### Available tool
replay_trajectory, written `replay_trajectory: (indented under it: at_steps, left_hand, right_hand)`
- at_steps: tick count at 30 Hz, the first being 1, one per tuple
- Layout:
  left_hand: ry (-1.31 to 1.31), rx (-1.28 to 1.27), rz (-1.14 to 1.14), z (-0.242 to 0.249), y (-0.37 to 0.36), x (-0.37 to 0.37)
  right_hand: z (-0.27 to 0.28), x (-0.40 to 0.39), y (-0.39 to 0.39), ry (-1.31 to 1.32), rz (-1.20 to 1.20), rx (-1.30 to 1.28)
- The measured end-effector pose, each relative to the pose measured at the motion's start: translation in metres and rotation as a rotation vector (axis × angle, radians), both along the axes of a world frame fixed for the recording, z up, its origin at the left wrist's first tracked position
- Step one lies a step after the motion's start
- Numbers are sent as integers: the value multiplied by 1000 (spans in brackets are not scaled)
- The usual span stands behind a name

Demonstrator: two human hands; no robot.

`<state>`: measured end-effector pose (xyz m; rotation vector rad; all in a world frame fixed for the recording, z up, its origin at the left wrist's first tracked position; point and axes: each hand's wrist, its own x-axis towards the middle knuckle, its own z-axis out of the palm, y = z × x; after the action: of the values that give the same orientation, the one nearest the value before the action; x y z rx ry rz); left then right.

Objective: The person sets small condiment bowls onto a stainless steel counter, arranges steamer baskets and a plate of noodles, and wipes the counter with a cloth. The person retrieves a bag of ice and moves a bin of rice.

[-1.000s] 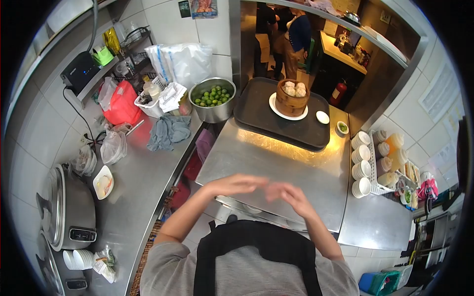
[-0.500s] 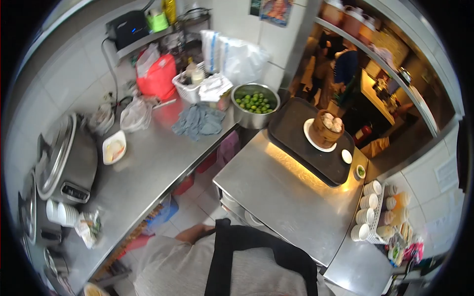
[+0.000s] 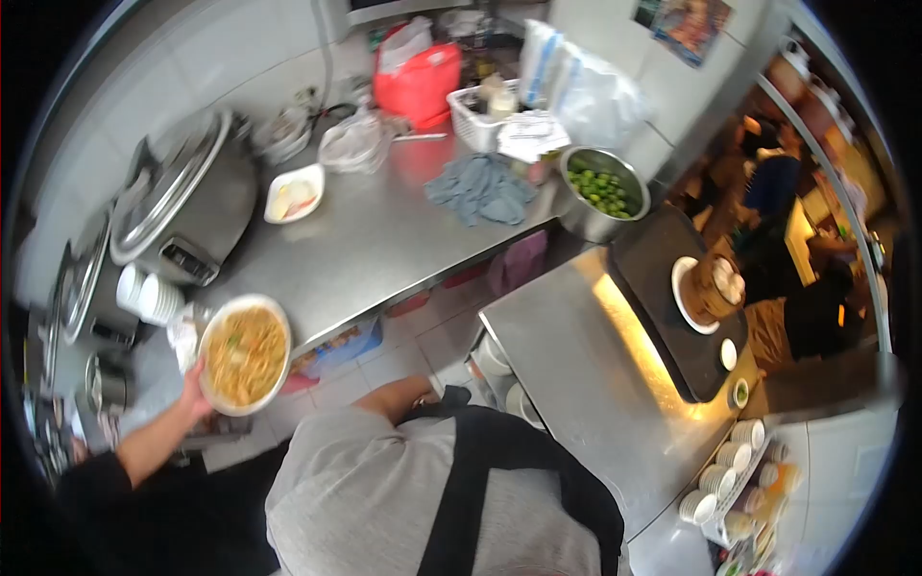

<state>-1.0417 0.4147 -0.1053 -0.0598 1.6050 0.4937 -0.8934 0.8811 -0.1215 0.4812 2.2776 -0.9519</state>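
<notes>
Neither of my hands shows. My left arm (image 3: 396, 396), bare below a grey sleeve, bends in front of my body and ends at the dark apron (image 3: 538, 456), which hides its hand. My right arm is out of sight. At the left, another person's hand (image 3: 196, 389) with a black sleeve grips the rim of a white bowl of noodles (image 3: 247, 353) beside the steel counter (image 3: 365, 235). Nearest to my left arm are the gap between the counters and the steel worktop (image 3: 576, 355).
On a dark tray (image 3: 639, 254) stand a bamboo steamer (image 3: 713, 296) with dumplings and a small white dish (image 3: 728, 355). A steel bowl of green limes (image 3: 603, 192), a blue-grey cloth (image 3: 480, 189) and a white dish of food (image 3: 294, 195) are nearby. Stacked cups (image 3: 715, 480) line the right edge.
My view has swung left, so the counters sit further right and lower. Another person's hand with a bowl of noodles has come into view at the left.
</notes>
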Motion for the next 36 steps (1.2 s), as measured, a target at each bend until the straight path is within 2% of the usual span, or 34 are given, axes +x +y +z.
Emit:
replay_trajectory:
  at_steps: [7,9,11,13,14,16,17,18,21,22,25,27,29,32,34,35,36]
  left_hand:
    - [-64,-46,-68,29,21,-15]
    - [-90,-76,-79,29,21,-19]
    - [-116,-112,-104,10,17,-18]
    - [89,-22,-47,20,6,-5]
    - [87,-23,-38,23,-3,2]
    - [608,287,193,41,-25,18]
    - [563,364,497,58,-35,25]
    - [510,437,802,106,-43,32]
    - [840,603,1486,166,-88,56]
    - [1008,572,1716,179,-105,65]
    - [1315,442,2227,183,-168,84]
    - [1125,690,2495,181,-206,92]
    - [1176,506,2424,198,-209,90]
    - [1163,575,2282,192,-220,83]
    - [1061,583,2281,187,-231,81]
    - [1058,497,2296,192,-227,78]
    - [985,594,2245,182,-240,78]
  right_hand:
    - [-21,-47,-1,-24,184,-12]
    - [-25,-55,-7,-24,203,-15]
    - [-29,-62,-10,-23,218,-20]
    - [-33,-66,-13,-26,234,-27]
    - [-35,-69,-13,-28,239,-30]
    - [-40,-73,-16,-34,257,-38]
    - [-44,-75,-17,-38,266,-40]
    - [-47,-77,-19,-42,276,-45]
    - [-61,-82,-22,-52,306,-64]
    - [-66,-83,-23,-55,312,-71]
    - [-85,-86,-26,-63,332,-116]
    - [-104,-87,-29,-64,336,-177]
    - [-131,-87,-33,-58,319,-306]
    - [-150,-90,-41,13,261,-499]
    - [-72,-83,-82,213,257,-437]
    - [-16,-81,-110,311,254,-396]
    - [8,-84,-126,208,255,-475]
